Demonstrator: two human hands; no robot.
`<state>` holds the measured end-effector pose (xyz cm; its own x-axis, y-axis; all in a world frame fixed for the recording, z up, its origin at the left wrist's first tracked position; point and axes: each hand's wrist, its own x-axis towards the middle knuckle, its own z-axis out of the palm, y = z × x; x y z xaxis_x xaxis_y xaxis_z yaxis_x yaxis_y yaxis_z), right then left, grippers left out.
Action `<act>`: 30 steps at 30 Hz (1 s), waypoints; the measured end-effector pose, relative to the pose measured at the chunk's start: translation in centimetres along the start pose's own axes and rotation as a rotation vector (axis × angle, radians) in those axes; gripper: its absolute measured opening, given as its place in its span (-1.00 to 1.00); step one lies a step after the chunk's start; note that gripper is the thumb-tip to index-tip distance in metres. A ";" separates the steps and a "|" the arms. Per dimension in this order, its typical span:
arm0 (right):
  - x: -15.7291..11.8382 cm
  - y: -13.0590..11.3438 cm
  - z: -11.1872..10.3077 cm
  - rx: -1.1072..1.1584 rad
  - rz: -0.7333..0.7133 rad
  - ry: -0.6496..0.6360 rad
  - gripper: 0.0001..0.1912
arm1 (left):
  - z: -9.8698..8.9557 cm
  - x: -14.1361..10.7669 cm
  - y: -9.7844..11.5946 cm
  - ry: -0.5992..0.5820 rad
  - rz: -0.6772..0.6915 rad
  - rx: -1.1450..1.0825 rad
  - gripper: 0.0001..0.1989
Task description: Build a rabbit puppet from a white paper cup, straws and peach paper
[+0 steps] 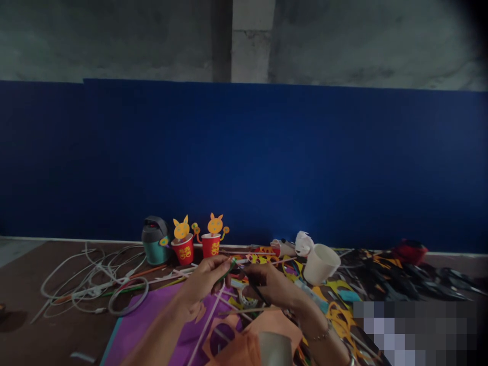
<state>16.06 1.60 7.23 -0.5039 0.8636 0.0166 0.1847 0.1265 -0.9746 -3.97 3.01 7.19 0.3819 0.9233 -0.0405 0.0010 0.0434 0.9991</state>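
Brown table [23,284], crowded, against a blue panel [244,162]. Far side, left to right: tangle of white cable [91,274], teal flask [154,250], two red cups [183,252] bearing orange cat-faced paper figures [181,229], then an upright white cup [322,264]. Yellow paper scraps [341,317] heaped right, around the right wrist; purple sheet [152,310] beneath the left forearm; orange paper [276,323] nearest the wearer. Thin strips and scraps clutter the space below and beyond the hands.

Left hand [208,277]: thumb and forefinger pressed together, pinching a small green piece [224,274]. Right hand [272,284]: fingers curled around a slim dark tool [260,292]; kind unclear, grip partly hidden.

Green piece lies at the left fingertips, between the two hands, just left of the right fingers; contact with those cannot be told.
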 end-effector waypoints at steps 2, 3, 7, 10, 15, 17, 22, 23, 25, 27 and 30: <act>0.1 0.2 0.0 0.018 0.003 -0.001 -0.68 | -0.1 0.0 -0.1 -0.001 -0.018 0.000 -0.69; 0.1 0.3 0.1 0.017 0.004 -0.002 -0.69 | -0.1 0.1 -0.1 0.000 -0.022 0.000 -0.69; 0.1 0.5 0.0 -0.062 -0.030 0.017 -0.73 | -0.3 0.1 -0.3 -0.001 -0.037 -0.013 -0.69; 0.1 0.4 0.0 -0.081 -0.053 0.017 -0.76 | -0.3 0.1 -0.3 -0.011 -0.046 -0.026 -0.69; 0.2 0.4 0.4 -0.092 -0.042 0.048 -0.79 | -0.1 0.1 -0.2 -0.021 -0.046 -0.009 -0.66; 0.3 0.5 0.4 -0.120 -0.041 0.063 -0.81 | 0.0 0.1 -0.3 -0.018 -0.057 -0.017 -0.65; 0.2 0.6 0.2 -0.161 -0.077 0.065 -0.86 | 0.1 0.2 -0.2 -0.027 -0.073 -0.068 -0.65; 0.2 0.5 0.2 -0.168 -0.084 0.071 -0.86 | 0.1 0.1 -0.2 -0.031 -0.076 -0.072 -0.65; 0.2 0.3 0.3 -0.169 -0.099 0.078 -0.86 | 0.1 0.1 -0.1 -0.055 -0.079 -0.080 -0.65; 0.2 0.3 0.5 -0.131 -0.118 0.068 -0.84 | 0.1 0.0 0.0 -0.086 -0.081 -0.089 -0.66; 0.4 0.6 0.7 -0.072 -0.122 0.049 -0.82 | 0.0 0.0 0.0 -0.104 -0.092 -0.102 -0.66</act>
<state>15.36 1.67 6.53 -0.4850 0.8622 0.1462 0.1860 0.2650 -0.9461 -3.96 3.03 7.19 0.4782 0.8693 -0.1249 -0.0517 0.1698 0.9841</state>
